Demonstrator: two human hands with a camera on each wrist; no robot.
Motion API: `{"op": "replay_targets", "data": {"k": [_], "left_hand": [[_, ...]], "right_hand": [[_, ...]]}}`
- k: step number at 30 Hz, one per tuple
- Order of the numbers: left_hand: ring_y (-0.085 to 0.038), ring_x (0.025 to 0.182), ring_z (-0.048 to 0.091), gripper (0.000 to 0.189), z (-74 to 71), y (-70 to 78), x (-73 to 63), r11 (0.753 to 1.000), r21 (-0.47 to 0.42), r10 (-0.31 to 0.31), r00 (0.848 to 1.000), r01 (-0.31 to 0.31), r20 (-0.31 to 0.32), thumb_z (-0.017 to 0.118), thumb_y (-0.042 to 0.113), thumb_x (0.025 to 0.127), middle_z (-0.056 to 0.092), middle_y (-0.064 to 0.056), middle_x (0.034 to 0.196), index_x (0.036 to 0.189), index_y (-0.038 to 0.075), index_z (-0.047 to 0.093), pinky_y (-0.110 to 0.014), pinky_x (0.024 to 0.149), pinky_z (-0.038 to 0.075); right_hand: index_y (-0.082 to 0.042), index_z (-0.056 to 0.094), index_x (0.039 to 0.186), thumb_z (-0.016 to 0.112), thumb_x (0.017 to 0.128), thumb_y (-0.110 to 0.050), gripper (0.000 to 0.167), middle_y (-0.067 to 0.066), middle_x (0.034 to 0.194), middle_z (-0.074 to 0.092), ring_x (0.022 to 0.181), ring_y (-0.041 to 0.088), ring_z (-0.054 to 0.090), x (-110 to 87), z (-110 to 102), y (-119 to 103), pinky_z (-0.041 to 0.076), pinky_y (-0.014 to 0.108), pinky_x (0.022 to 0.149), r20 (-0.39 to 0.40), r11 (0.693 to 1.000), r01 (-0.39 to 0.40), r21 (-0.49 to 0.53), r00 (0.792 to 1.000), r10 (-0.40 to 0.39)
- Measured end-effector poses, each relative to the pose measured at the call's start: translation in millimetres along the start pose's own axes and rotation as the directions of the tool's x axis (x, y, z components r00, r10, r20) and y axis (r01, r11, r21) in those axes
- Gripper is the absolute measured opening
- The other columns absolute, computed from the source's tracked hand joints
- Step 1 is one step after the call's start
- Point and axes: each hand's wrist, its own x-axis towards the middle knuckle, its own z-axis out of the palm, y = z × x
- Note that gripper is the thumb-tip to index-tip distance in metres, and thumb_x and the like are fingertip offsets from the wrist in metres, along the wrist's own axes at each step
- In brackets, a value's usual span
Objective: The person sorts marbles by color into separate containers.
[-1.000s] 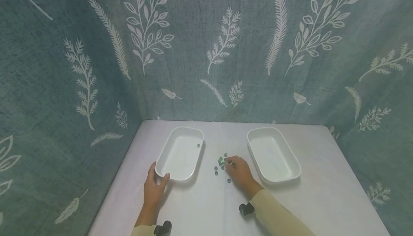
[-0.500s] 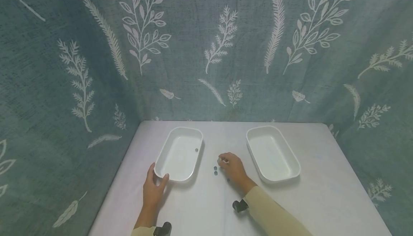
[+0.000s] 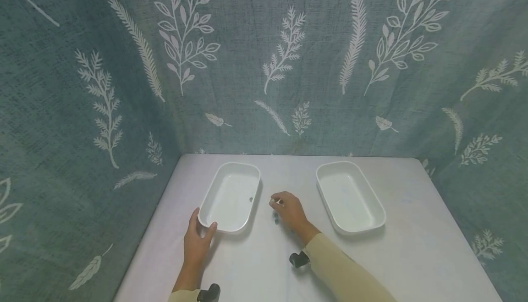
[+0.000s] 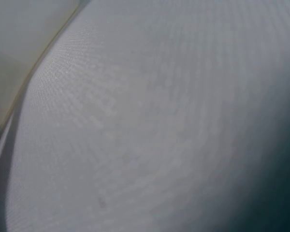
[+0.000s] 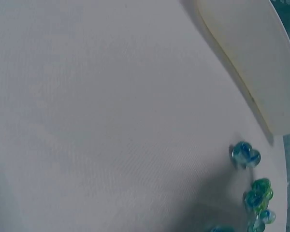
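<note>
In the head view my left hand [image 3: 197,242] holds the near left corner of a white tray [image 3: 208,191], thumb at the near rim and fingers along the left side. One small marble [image 3: 250,199] lies inside that tray by its right wall. My right hand [image 3: 290,210] is between the two trays, close to the left one, and pinches a marble [image 3: 272,200] between thumb and fingertips. Below it a bluish marble [image 3: 277,222] shows on the table. The right wrist view shows several clear blue and green glass marbles [image 5: 260,193] in a cluster; the right hand's fingers are outside that view.
A second white tray [image 3: 350,196] stands to the right of the right hand, with its near left rim beside the forearm. White cloth covers the table [image 3: 247,270]. Patterned green-blue fabric [image 3: 247,63] hangs behind the table and along both sides.
My right hand has lifted a marble from the cluster and moved left toward the left tray. The marble inside that tray has rolled nearer to me. The left hand has stayed in place.
</note>
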Motion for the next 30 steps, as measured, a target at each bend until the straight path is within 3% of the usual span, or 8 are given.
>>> {"op": "replay_targets", "data": {"k": [9,18,22,30], "left_hand": [[-0.032,0.142,0.028,0.083,-0.8,1.1,0.0,1.000,-0.013,0.014,1.000,-0.014,-0.003,0.070,0.044,0.087,0.035,-0.007,0.154,0.154,0.022,0.026,-0.059,0.112,0.021],[-0.034,0.142,0.028,0.081,-1.0,2.6,-0.3,1.000,-0.003,0.004,1.000,-0.004,-0.005,0.070,0.040,0.088,0.034,-0.009,0.154,0.153,0.020,0.027,-0.059,0.113,0.020],[-0.033,0.142,0.028,0.081,-1.3,3.0,-0.3,1.000,-0.003,0.010,1.000,-0.010,-0.005,0.070,0.041,0.088,0.035,-0.009,0.154,0.153,0.020,0.027,-0.059,0.113,0.019],[-0.032,0.142,0.027,0.083,-1.4,3.1,-1.5,1.000,-0.002,-0.006,1.000,0.006,0.001,0.069,0.046,0.088,0.033,-0.007,0.155,0.154,0.022,0.026,-0.058,0.113,0.019]], "right_hand": [[-0.017,0.067,0.116,0.063,0.095,-0.031,0.026,-0.007,0.101,0.063,0.091,0.011,0.058,5.7,7,-12,0.053,0.026,0.073,0.044,1.000,-0.003,-0.012,0.999,0.004],[-0.018,0.068,0.115,0.062,0.095,-0.033,0.025,-0.007,0.103,0.065,0.095,0.013,0.059,6.4,20,-17,0.051,0.035,0.083,0.040,0.998,0.037,-0.043,0.999,-0.035],[-0.018,0.067,0.115,0.062,0.095,-0.032,0.025,-0.007,0.104,0.065,0.095,0.013,0.059,4.1,25,-20,0.052,0.034,0.079,0.044,0.999,0.025,-0.043,0.999,-0.023],[-0.018,0.066,0.118,0.060,0.096,-0.028,0.025,-0.007,0.108,0.064,0.096,0.009,0.058,4.8,30,-28,0.051,0.029,0.084,0.063,0.998,0.039,-0.057,0.997,-0.035]]}}
